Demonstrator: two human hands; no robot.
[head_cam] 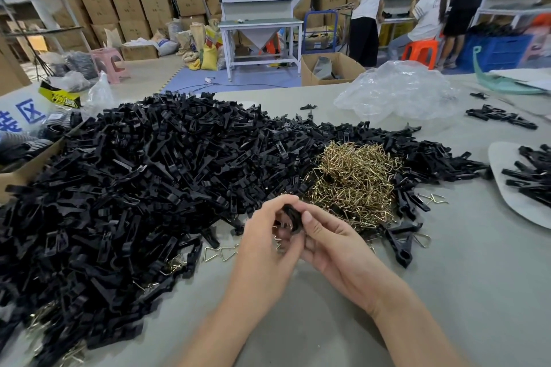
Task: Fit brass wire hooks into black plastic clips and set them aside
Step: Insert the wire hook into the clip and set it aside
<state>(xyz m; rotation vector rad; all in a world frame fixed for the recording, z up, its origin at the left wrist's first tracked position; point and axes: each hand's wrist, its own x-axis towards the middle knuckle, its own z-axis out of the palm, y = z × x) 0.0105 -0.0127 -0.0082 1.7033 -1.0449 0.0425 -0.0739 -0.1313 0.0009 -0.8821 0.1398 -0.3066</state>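
Closest, the left hand (265, 241) and right hand (340, 247) both pinch one black clip (290, 216) with curled fingers. It seems light, stiff and a little slippery; holding its flat sides looks safest. Brass hooks (354, 185) lie just beyond.

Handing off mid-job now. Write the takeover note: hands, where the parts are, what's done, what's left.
Hands: left hand and right hand both grip one black clip; wire shows between them, seating unclear.
Parts: clip heap left and ahead; brass hook pile just beyond the hands.
Done: one fitted clip lies right of the hands; more clips on the pale board, far right.
Left: nearly the whole heap.
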